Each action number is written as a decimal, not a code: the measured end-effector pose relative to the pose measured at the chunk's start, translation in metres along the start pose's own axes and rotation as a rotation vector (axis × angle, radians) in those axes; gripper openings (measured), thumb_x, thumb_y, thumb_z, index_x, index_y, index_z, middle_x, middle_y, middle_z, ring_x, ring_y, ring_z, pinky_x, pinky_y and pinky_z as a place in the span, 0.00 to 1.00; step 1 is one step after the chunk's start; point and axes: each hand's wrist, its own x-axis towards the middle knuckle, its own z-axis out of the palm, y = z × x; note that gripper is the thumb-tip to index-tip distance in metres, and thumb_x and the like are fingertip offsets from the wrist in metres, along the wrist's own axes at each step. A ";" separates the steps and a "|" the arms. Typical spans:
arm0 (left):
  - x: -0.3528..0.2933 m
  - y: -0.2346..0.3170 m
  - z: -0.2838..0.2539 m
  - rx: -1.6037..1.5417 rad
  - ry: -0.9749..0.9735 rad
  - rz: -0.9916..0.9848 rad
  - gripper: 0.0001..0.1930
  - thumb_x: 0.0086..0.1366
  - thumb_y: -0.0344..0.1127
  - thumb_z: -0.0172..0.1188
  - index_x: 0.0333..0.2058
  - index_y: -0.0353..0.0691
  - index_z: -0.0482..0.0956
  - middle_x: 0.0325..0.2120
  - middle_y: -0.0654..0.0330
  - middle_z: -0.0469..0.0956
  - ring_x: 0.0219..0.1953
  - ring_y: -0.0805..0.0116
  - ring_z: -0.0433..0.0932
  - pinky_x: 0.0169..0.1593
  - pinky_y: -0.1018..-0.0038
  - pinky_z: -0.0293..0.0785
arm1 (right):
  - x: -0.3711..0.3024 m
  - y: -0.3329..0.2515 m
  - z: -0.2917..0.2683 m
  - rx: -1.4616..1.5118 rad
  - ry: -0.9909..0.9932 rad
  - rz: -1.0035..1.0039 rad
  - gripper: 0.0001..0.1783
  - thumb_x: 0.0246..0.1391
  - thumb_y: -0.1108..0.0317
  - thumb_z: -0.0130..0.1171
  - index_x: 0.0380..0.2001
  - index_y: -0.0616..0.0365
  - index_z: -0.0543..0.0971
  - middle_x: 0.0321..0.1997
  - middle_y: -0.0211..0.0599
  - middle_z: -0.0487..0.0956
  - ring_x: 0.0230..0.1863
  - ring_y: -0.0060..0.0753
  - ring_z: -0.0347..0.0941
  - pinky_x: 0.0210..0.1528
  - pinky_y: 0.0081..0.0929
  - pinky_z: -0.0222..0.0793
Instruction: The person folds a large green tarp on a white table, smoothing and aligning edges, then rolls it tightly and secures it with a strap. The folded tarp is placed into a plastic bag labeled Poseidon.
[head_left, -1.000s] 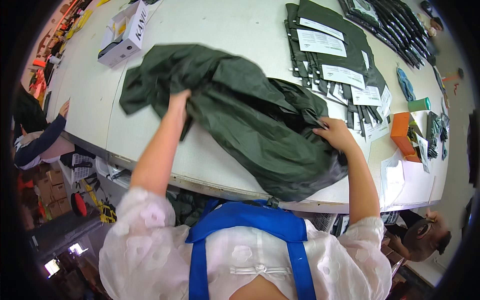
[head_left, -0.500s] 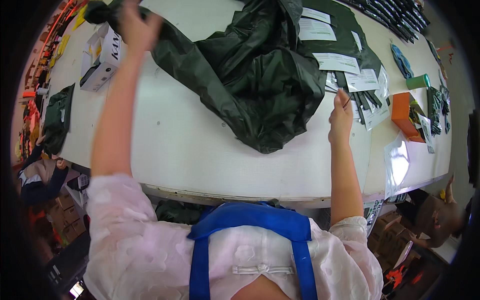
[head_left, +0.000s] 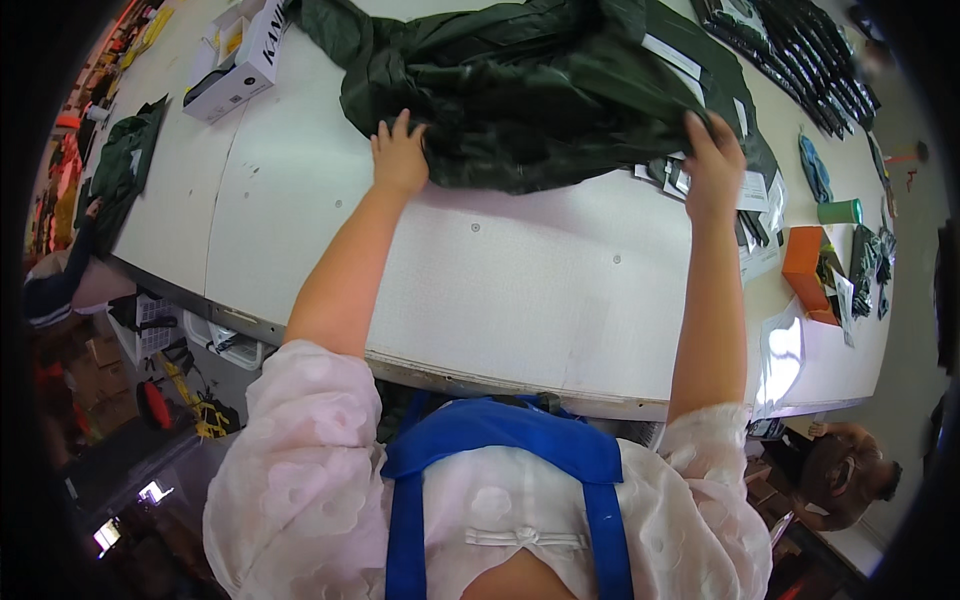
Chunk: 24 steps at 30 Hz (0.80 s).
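A crumpled dark green garment of thin, shiny rainwear-like fabric lies across the far middle of the white table. My left hand rests at its near left edge, fingers spread and touching the cloth without gripping it. At the right, my right hand pinches the garment's edge, lifting that side a little. Under and beside that part lie flat dark green packs with white paper labels, partly covered by the fabric.
A white box stands at the far left, near a folded green pack with a co-worker's hand on it. To the right are an orange box, a green roll, a clear plastic sheet and stacked black packs.
My left hand has come down and right from the far left, letting go of the garment's sleeve-like part. My right hand has moved up and taken hold of the garment, which now lies wider and farther away.
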 end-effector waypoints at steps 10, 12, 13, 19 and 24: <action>-0.088 0.049 -0.087 -0.534 0.127 0.177 0.23 0.54 0.26 0.60 0.51 0.44 0.72 0.52 0.55 0.67 0.53 0.52 0.66 0.55 0.62 0.66 | -0.113 0.067 -0.065 -0.656 0.349 -0.254 0.19 0.50 0.77 0.60 0.47 0.62 0.74 0.49 0.39 0.74 0.50 0.34 0.70 0.47 0.28 0.68; -0.077 0.066 -0.079 -0.439 0.008 0.150 0.23 0.54 0.27 0.60 0.51 0.44 0.72 0.50 0.54 0.68 0.52 0.52 0.67 0.54 0.62 0.67 | -0.115 0.053 -0.007 -0.513 -0.099 -0.298 0.18 0.51 0.77 0.59 0.47 0.53 0.76 0.47 0.36 0.77 0.48 0.35 0.74 0.48 0.28 0.70; -0.074 0.066 -0.066 -0.345 -0.073 0.067 0.23 0.54 0.28 0.61 0.50 0.45 0.73 0.48 0.54 0.69 0.50 0.51 0.68 0.53 0.62 0.68 | -0.112 0.047 0.028 -0.606 -0.266 -0.412 0.20 0.50 0.74 0.59 0.48 0.51 0.75 0.51 0.35 0.76 0.51 0.39 0.73 0.50 0.30 0.70; -0.053 0.008 -0.032 -0.605 0.033 -0.051 0.07 0.57 0.28 0.58 0.35 0.41 0.77 0.34 0.55 0.75 0.38 0.55 0.75 0.43 0.67 0.71 | -0.065 0.104 0.094 -0.835 -0.376 -0.152 0.18 0.48 0.67 0.60 0.44 0.53 0.76 0.50 0.43 0.75 0.47 0.54 0.73 0.48 0.41 0.70; -0.111 -0.013 -0.126 -1.763 0.137 -0.597 0.06 0.66 0.34 0.53 0.38 0.38 0.73 0.31 0.64 0.73 0.35 0.68 0.73 0.42 0.69 0.73 | -0.146 0.006 -0.002 0.026 -0.290 -0.363 0.16 0.37 0.91 0.45 0.25 0.58 0.73 0.40 0.38 0.72 0.49 0.34 0.68 0.52 0.24 0.62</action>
